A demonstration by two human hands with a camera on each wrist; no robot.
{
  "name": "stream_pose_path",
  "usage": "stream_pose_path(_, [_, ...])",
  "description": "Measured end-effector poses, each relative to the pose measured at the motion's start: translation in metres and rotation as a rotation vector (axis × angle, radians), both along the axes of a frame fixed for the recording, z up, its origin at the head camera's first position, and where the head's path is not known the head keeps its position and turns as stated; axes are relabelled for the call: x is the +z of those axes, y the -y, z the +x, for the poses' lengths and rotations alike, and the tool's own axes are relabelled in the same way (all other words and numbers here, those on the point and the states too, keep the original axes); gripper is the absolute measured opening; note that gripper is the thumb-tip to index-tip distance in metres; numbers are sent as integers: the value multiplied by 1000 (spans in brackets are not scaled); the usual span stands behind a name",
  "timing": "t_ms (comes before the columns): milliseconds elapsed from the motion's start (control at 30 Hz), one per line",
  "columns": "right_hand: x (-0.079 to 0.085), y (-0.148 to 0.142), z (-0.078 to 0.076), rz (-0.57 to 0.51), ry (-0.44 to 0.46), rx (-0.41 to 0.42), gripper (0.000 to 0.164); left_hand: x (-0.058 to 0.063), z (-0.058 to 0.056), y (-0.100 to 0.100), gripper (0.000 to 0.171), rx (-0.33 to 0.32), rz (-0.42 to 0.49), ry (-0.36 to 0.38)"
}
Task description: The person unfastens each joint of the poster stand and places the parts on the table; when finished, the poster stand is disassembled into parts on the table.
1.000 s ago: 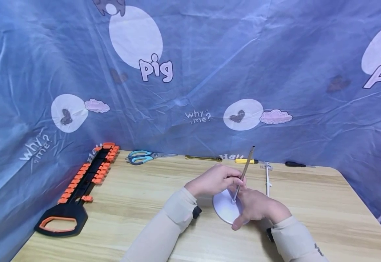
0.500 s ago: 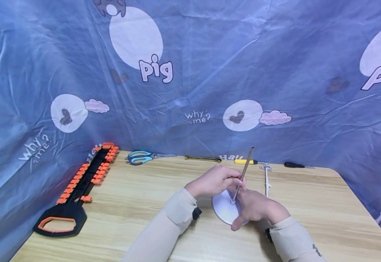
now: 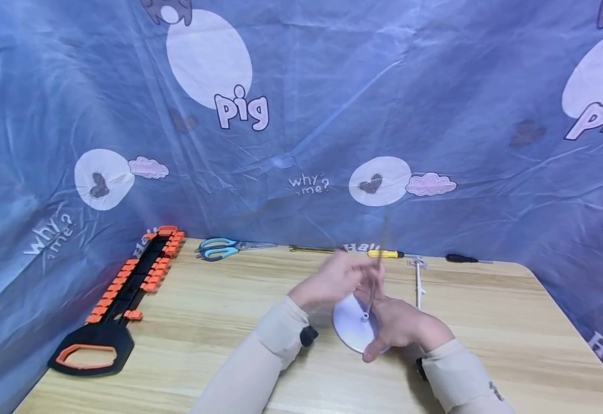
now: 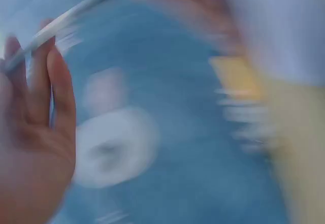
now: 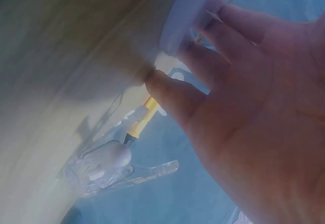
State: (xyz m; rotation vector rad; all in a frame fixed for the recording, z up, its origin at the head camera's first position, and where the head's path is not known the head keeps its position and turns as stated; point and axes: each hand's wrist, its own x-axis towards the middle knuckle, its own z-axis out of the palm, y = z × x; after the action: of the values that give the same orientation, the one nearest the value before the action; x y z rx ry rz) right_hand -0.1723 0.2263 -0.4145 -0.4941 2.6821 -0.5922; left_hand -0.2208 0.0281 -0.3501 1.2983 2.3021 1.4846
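In the head view a round white base [image 3: 347,329] with a small raised collar at its centre sits tilted over the table. My right hand [image 3: 407,329] grips its right side, thumb at the near rim; the right wrist view shows fingers [image 5: 203,64] along the disc's edge. My left hand [image 3: 335,279], blurred by motion, pinches a thin metal rod [image 4: 76,16] between thumb and fingertips. The rod stands nearly upright in the head view, its lower end close to the collar. Whether it sits in the collar, I cannot tell.
Along the table's back edge lie blue-handled scissors [image 3: 218,249], a wrench [image 3: 314,249], a yellow screwdriver [image 3: 382,253] and a black screwdriver [image 3: 462,259]. A white stick with a clear end piece [image 3: 419,282] lies behind my right hand. At left rests a black and orange rack [image 3: 117,299].
The rod has swung from a rightward lean to nearly upright and is now blurred. My left fingers have moved with it, while my right hand keeps its grip on the base.
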Motion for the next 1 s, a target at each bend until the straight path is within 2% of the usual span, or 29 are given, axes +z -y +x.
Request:
stream_pose_path(100, [1, 2, 0, -28, 1, 13, 136, 31, 5, 22, 24, 31, 352, 18])
stream_pose_path(133, [0, 2, 0, -35, 3, 19, 136, 39, 4, 29, 25, 40, 427, -27])
stream_pose_path(200, [-1, 2, 1, -36, -5, 27, 135, 51, 5, 42, 25, 69, 498, -73])
stream_pose_path(333, [-4, 0, 3, -36, -14, 15, 135, 59, 4, 56, 23, 100, 499, -69])
stream_pose_path(433, [-5, 0, 4, -27, -23, 17, 135, 60, 4, 63, 22, 147, 516, -55])
stream_pose_path(567, [-5, 0, 3, -15, -29, 23, 135, 61, 2, 69, 22, 175, 535, -43])
stream_pose_path(667, [-3, 1, 3, -6, -29, 19, 135, 61, 1, 72, 23, 174, 543, -26])
stream_pose_path(1000, [2, 3, 4, -7, -5, 11, 132, 56, -2, 75, 25, 161, 515, 104])
